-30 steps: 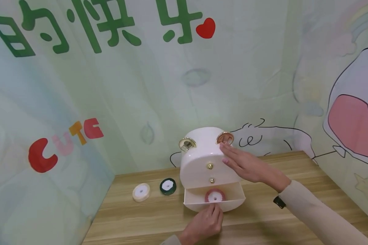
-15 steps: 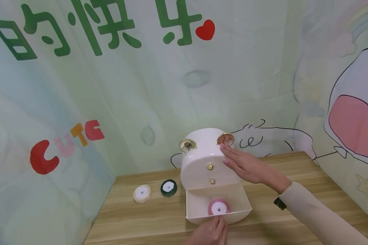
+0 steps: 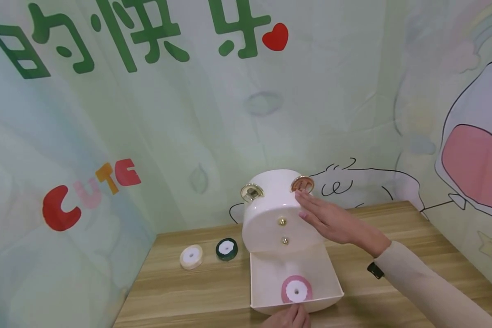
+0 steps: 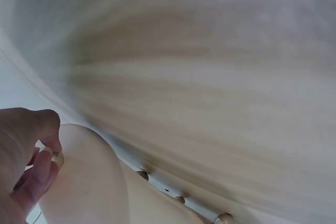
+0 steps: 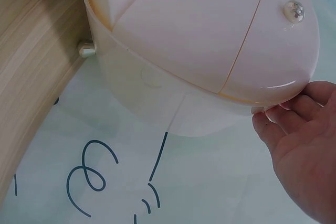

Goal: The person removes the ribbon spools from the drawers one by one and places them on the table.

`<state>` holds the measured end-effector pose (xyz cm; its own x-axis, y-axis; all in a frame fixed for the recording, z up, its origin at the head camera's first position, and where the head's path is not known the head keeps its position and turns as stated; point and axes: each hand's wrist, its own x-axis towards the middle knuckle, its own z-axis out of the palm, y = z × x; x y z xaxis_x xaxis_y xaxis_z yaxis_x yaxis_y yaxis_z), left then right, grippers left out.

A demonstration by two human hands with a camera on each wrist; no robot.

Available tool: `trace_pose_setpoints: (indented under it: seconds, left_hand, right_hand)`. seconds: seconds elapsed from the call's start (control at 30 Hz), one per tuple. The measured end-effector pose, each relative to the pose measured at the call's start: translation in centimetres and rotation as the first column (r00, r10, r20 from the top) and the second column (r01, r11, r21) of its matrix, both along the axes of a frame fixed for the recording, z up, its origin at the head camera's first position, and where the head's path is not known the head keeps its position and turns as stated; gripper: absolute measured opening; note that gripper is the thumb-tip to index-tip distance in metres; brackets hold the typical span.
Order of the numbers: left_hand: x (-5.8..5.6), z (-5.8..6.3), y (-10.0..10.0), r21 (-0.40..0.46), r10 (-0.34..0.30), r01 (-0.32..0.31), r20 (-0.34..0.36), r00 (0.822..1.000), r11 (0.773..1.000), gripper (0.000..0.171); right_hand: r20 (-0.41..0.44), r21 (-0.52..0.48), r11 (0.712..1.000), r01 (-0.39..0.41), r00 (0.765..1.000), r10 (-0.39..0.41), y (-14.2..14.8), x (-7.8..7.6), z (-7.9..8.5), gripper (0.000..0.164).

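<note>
A white rounded drawer box (image 3: 272,193) with gold round ears stands on the table. Its bottom drawer (image 3: 270,273) is pulled far out; the upper two, with gold knobs (image 3: 282,222), stay closed. A pink ribbon spool (image 3: 296,290) lies flat against the drawer's front wall. My left hand (image 3: 288,317), partly cut off by the frame's lower edge, pinches the drawer knob (image 4: 59,159) between thumb and fingers, as the left wrist view shows. My right hand (image 3: 332,222) rests its straight fingers (image 5: 270,129) on the box's upper right side, below the ear.
To the left of the box, a dark green ribbon spool (image 3: 227,249) and a cream ribbon spool (image 3: 191,257) lie on the wooden table (image 3: 180,291). A printed cloth backdrop (image 3: 205,136) rises close behind the box and along both sides.
My left hand has drawn the bottom drawer much further out, toward me. The pink spool has come forward with it. My right hand has stayed on the box.
</note>
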<state>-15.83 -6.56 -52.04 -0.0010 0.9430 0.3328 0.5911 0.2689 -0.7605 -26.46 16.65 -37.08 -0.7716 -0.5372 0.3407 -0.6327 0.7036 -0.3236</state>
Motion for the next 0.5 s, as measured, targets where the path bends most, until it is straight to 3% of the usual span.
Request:
trace_pose_setpoints:
  seconds: [0.13, 0.23, 0.33, 0.5]
  left_hand:
    - [-0.20, -0.38, -0.11, 0.023, -0.029, 0.030, -0.034, 0.999, 0.999, 0.043]
    - [-0.11, -0.44, -0.18, 0.056, -0.032, 0.028, 0.069, 0.997, 0.998, 0.046]
    - [-0.11, -0.47, -0.18, 0.067, -0.033, 0.027, 0.083, 0.996, 0.997, 0.047]
    - [-0.53, -0.75, 0.02, 0.084, -0.057, 0.065, -0.086, 0.995, 0.994, 0.048]
  right_hand:
    - [0.006, 0.002, 1.000, -0.002, 1.000, 0.002, 0.09, -0.01, 0.06, 0.060]
    - [0.011, 0.005, 1.000, 0.000, 1.000, 0.000, 0.15, -0.01, 0.06, 0.060]
    - [0.012, 0.006, 1.000, -0.002, 1.000, 0.002, 0.13, 0.01, 0.10, 0.060]
    - [0.021, 0.007, 1.000, -0.002, 1.000, 0.002, 0.04, 0.18, 0.18, 0.061]
